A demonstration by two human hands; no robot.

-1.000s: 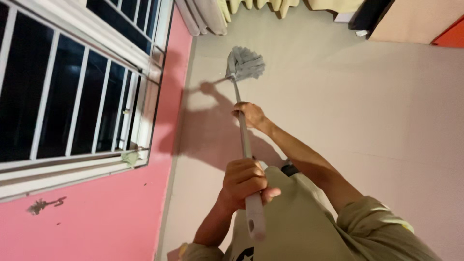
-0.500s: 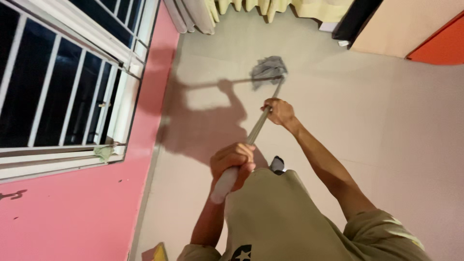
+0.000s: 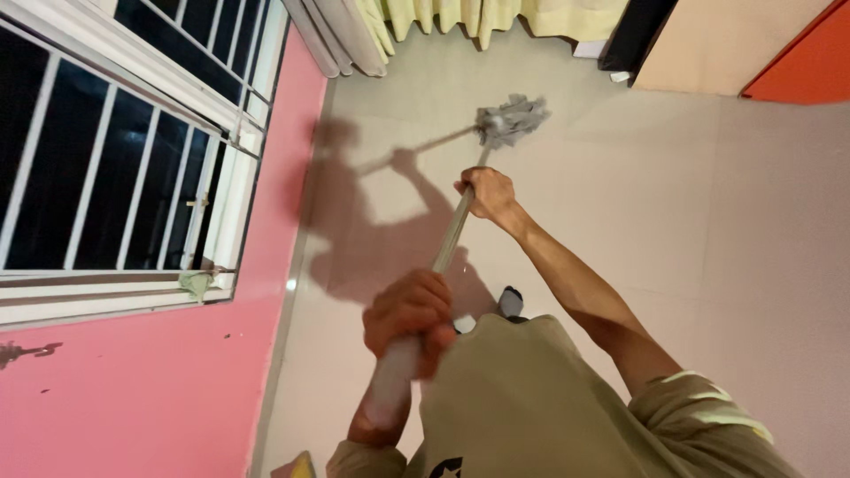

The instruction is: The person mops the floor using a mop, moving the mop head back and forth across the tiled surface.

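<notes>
On the pale tiled floor (image 3: pixel 708 221) beside a pink wall (image 3: pixel 133 389), the grey string mop (image 3: pixel 509 119) rests; left hand (image 3: pixel 409 319) and right hand (image 3: pixel 485 190) both grip closed around its handle.

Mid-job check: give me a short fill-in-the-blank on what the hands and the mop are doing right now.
1. Both hands grip the handle of a ____.
2. The right hand holds the handle nearer the grey mop head, while the left hand holds the ____ end.
3. The wall under the barred window is painted ____.

Missing words: mop; upper; pink
</notes>
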